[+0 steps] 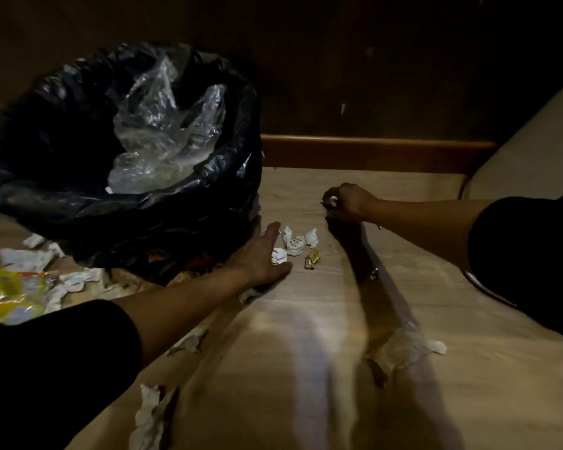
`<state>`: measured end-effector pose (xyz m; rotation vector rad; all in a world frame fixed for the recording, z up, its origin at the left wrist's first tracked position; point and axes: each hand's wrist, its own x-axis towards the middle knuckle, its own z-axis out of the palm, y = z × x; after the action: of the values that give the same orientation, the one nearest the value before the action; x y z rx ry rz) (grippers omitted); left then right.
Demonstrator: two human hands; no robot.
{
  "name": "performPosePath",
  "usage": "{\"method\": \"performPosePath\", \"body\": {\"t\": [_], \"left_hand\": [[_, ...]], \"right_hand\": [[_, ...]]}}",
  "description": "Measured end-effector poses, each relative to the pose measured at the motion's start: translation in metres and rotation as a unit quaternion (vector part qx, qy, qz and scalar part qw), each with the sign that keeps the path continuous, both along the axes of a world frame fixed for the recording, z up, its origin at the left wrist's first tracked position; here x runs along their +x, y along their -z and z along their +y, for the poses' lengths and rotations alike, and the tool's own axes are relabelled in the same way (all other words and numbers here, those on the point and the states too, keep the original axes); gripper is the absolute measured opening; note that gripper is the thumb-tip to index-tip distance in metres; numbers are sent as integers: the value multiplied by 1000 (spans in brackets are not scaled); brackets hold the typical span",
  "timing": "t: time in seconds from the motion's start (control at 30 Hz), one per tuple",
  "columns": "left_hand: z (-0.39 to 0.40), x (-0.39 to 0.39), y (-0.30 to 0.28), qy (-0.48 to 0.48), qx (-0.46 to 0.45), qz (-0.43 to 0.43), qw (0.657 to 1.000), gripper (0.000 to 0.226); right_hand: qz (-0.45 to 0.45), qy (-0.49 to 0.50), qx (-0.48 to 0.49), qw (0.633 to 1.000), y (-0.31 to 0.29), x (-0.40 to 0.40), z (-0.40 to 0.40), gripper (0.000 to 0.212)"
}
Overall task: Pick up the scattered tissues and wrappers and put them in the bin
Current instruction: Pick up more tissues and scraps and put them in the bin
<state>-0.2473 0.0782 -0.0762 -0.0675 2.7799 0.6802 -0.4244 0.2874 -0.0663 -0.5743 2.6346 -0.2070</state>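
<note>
A bin lined with a black bag (62, 203) stands at the left, with clear plastic (166, 131) inside. My left hand (260, 254) lies open on the floor right of the bin, fingers spread beside a crumpled white tissue (279, 255). Two more tissue balls (293, 243) (312, 237) and a small gold wrapper (312, 258) lie just past it. My right hand (345, 201) is farther back, closed on a small white scrap (332, 200). Other tissues lie nearer me (410, 347) (150, 414) (190, 342).
A yellow wrapper (10, 297) and several white papers (75, 280) lie left of the bin. A wooden skirting board (371, 151) and dark wall close the back. A pale curved furniture edge (517, 164) stands at the right.
</note>
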Motion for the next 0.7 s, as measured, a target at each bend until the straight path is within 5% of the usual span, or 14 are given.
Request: {"method": "performPosePath", "body": {"t": [0.2,0.3,0.5,0.7], "left_hand": [[13,-17,17,38,-15,31,999,91],[22,-17,28,53,-22,69,996,68],[29,-1,35,94,-9,124,988,38],[34,-2,32,45,7,120,992,55]], "right_hand": [[23,9,-15,1000,16,0,4,31],[1,22,-19,1000,18,-3,18,28],[22,236,-193,952,-12,-30,68,14],[4,212,-71,975,1,-23,119,29]]}}
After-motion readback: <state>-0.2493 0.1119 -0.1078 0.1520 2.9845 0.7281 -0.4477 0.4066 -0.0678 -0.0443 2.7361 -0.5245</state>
